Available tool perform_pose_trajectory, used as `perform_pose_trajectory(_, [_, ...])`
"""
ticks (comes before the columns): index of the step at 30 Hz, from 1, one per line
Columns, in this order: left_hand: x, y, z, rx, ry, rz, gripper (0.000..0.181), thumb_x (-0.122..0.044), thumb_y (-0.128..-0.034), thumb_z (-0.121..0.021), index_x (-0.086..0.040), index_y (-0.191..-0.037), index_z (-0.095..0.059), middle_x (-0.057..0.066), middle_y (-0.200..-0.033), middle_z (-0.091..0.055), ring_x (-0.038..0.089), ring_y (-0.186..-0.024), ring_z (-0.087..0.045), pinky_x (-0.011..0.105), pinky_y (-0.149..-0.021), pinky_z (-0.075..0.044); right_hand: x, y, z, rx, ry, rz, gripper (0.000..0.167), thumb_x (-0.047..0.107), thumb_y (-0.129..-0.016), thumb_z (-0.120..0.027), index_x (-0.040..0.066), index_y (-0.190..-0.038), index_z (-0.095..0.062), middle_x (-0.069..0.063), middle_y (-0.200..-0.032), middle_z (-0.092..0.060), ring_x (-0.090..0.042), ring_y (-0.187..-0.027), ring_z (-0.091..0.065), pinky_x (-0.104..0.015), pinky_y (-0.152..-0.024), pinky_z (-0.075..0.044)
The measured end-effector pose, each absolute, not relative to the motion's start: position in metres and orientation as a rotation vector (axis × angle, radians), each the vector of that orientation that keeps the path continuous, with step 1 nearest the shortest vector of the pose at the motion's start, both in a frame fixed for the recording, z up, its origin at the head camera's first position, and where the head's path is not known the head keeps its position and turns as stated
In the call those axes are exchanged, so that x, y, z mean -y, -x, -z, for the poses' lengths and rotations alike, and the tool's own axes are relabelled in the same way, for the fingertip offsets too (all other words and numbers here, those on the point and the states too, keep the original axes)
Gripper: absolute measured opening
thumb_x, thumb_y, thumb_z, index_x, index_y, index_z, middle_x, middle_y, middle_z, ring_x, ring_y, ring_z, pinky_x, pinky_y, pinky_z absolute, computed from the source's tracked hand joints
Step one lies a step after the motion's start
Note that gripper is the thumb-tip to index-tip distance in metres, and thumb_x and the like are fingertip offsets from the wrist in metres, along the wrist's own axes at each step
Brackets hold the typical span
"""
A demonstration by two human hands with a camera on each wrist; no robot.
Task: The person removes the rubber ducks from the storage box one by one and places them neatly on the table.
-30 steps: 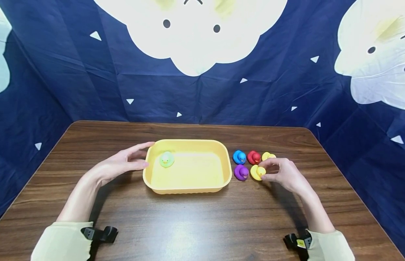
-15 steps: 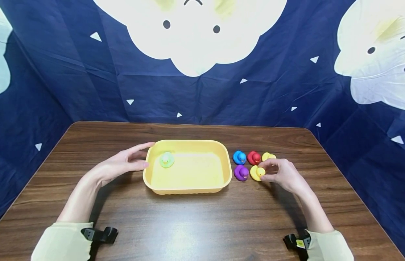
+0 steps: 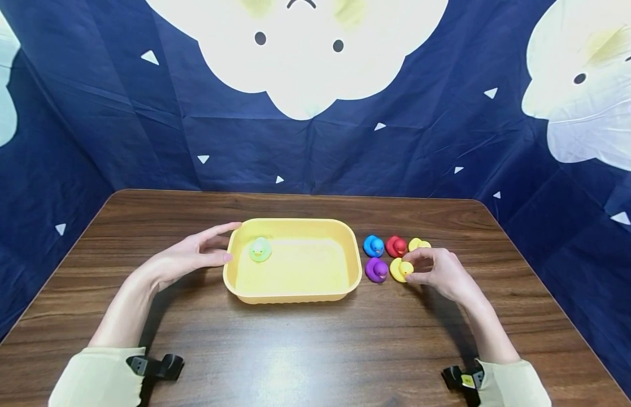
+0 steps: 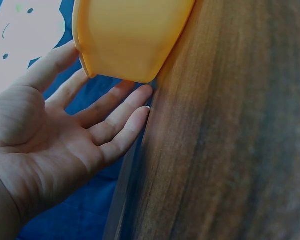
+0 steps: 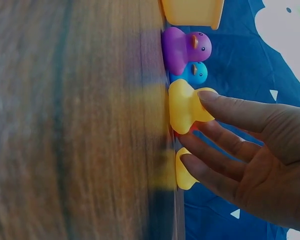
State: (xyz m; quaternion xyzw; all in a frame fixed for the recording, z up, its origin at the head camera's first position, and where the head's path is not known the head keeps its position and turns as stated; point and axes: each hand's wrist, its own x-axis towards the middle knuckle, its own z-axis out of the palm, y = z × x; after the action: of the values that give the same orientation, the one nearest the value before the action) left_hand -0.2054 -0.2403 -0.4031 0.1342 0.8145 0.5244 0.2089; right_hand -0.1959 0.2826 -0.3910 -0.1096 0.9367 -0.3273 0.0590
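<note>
My left hand (image 3: 188, 259) rests its thumb and fingertips against the left end of a yellow plastic bin (image 3: 295, 298); the left wrist view shows its fingers fairly straight along the wall. Inside the bin sits a pale green rubber duck (image 3: 260, 249). Right of the bin, my right hand (image 3: 441, 272) pinches a yellow rubber duck (image 3: 399, 270) by its head, thumb in front and fingers behind. That duck stands on the table. A second yellow duck (image 5: 185, 172) is partly hidden behind my fingers.
A purple duck (image 3: 376, 270), a blue duck (image 3: 373, 246) and a red duck (image 3: 396, 246) stand between the bin and my right hand. The wooden table (image 3: 274, 350) ends at a blue cloth backdrop (image 3: 244, 147) with cloud prints.
</note>
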Motion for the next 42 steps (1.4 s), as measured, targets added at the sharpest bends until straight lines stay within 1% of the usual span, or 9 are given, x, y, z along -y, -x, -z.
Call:
perform_pose_trajectory(5, [0.24, 0.205, 0.403, -2.258, -0.376, -1.467, 0.069, -0.026, -0.1005, -0.066, -0.029, -0.161, -0.033, 0.018, -0.155, -0.05, 0.036, -0.142, -0.049, 0.034, -0.103, -0.046, -0.282, 0.195, 0.391, -2.839, 0.327, 0.995, 0.03, 0.011, -0.082, -0.086, 0.006, -0.109, -0.076, -0.014, -0.105, -0.076, -0.028, -0.098, -0.074, -0.042, -0.084, -0.06])
perform_pose_trajectory(10, [0.24, 0.205, 0.403, -2.262, -0.376, -1.464, 0.068, -0.026, -0.1004, -0.066, -0.03, -0.16, -0.034, 0.018, -0.154, -0.051, 0.036, -0.141, -0.05, 0.035, -0.103, -0.046, -0.282, 0.195, 0.392, -2.838, 0.328, 0.994, 0.03, 0.011, -0.082, -0.086, 0.006, -0.109, -0.075, -0.014, -0.106, -0.076, -0.028, -0.098, -0.074, -0.044, -0.084, -0.06])
perform_pose_trajectory(19, [0.239, 0.205, 0.402, -2.267, -0.369, -1.46, 0.069, -0.026, -0.1002, -0.066, -0.03, -0.161, -0.033, 0.018, -0.154, -0.051, 0.035, -0.141, -0.05, 0.034, -0.103, -0.046, -0.282, 0.195, 0.392, -2.842, 0.331, 0.995, 0.029, 0.012, -0.081, -0.087, 0.007, -0.108, -0.076, -0.012, -0.105, -0.076, -0.025, -0.097, -0.074, -0.033, -0.081, -0.058])
perform_pose_trajectory(26, [0.24, 0.204, 0.402, -2.266, -0.365, -1.464, 0.069, -0.026, -0.1002, -0.066, -0.03, -0.161, -0.033, 0.018, -0.153, -0.051, 0.036, -0.141, -0.05, 0.033, -0.102, -0.047, -0.283, 0.195, 0.393, -2.851, 0.341, 0.997, 0.03, 0.013, -0.081, -0.088, 0.008, -0.108, -0.076, -0.011, -0.105, -0.077, -0.025, -0.097, -0.074, -0.029, -0.08, -0.058])
perform_pose_trajectory(32, [0.24, 0.204, 0.402, -2.264, -0.364, -1.462, 0.069, -0.027, -0.1003, -0.066, -0.029, -0.161, -0.033, 0.019, -0.154, -0.05, 0.036, -0.141, -0.05, 0.034, -0.103, -0.047, -0.282, 0.195, 0.392, -2.844, 0.338, 0.997, 0.03, 0.013, -0.081, -0.088, 0.007, -0.108, -0.076, -0.012, -0.105, -0.076, -0.026, -0.098, -0.074, -0.04, -0.084, -0.06])
perform_pose_trajectory(34, [0.24, 0.204, 0.402, -2.264, -0.364, -1.461, 0.069, -0.027, -0.1003, -0.066, -0.029, -0.161, -0.033, 0.019, -0.154, -0.05, 0.036, -0.141, -0.05, 0.035, -0.103, -0.046, -0.282, 0.194, 0.392, -2.84, 0.339, 0.998, 0.031, 0.013, -0.08, -0.088, 0.007, -0.109, -0.076, -0.012, -0.106, -0.076, -0.026, -0.098, -0.074, -0.041, -0.085, -0.06])
perform_pose_trajectory(36, [0.24, 0.204, 0.402, -2.266, -0.364, -1.458, 0.069, -0.027, -0.1003, -0.066, -0.029, -0.161, -0.033, 0.019, -0.154, -0.05, 0.036, -0.141, -0.049, 0.035, -0.103, -0.046, -0.284, 0.194, 0.391, -2.84, 0.338, 1.003, 0.033, 0.014, -0.08, -0.088, 0.007, -0.111, -0.076, -0.012, -0.106, -0.076, -0.026, -0.098, -0.074, -0.037, -0.084, -0.061])
perform_pose_trajectory(39, [0.24, 0.204, 0.402, -2.268, -0.366, -1.456, 0.069, -0.027, -0.1004, -0.066, -0.029, -0.161, -0.033, 0.019, -0.154, -0.05, 0.036, -0.142, -0.049, 0.036, -0.103, -0.046, -0.287, 0.193, 0.388, -2.865, 0.347, 1.001, 0.036, 0.018, -0.082, -0.088, 0.008, -0.114, -0.076, -0.011, -0.108, -0.077, -0.024, -0.099, -0.074, -0.026, -0.081, -0.058])
perform_pose_trajectory(42, [0.24, 0.204, 0.402, -2.267, -0.371, -1.458, 0.069, -0.026, -0.1006, -0.065, -0.03, -0.161, -0.033, 0.019, -0.155, -0.05, 0.037, -0.142, -0.048, 0.036, -0.103, -0.046, -0.292, 0.192, 0.384, -2.934, 0.355, 0.995, 0.034, 0.021, -0.086, -0.085, 0.007, -0.115, -0.076, -0.011, -0.108, -0.078, -0.019, -0.097, -0.074, -0.019, -0.078, -0.055])
